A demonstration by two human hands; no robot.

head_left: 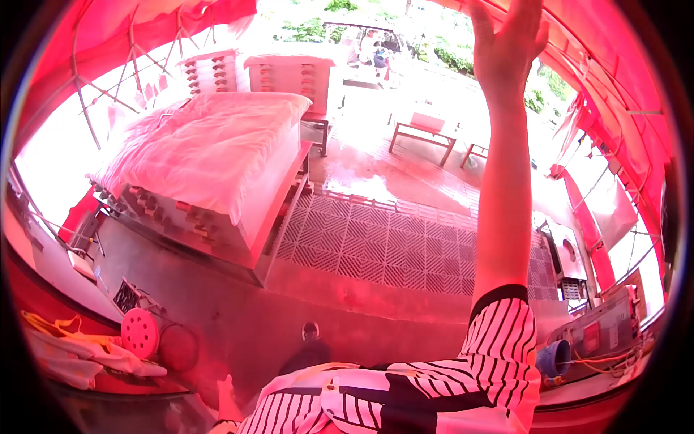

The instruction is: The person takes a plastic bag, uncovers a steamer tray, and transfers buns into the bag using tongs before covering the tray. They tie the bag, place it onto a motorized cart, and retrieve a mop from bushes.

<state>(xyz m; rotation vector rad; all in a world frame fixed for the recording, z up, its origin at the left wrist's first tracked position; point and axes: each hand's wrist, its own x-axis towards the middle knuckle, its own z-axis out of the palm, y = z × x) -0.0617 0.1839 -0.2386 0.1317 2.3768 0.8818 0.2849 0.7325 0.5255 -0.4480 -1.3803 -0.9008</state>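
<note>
soft cloth bedding point(206, 148) (probably matt)

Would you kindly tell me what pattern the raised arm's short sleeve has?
The sleeve has dark and white stripes with a dark cuff, seen in the head view.

We saw a bed point(217, 155) with a rumpled white cover standing on a raised platform under a red canopy point(181, 22), with two headboard-like panels point(289, 76) behind it. Beside the bed lay a patch of gridded floor tiles point(390, 246), and farther off stood a low bench point(425, 130). Near the left edge we noted a round perforated disc point(139, 333) beside some crumpled cloth point(72, 351).
</note>
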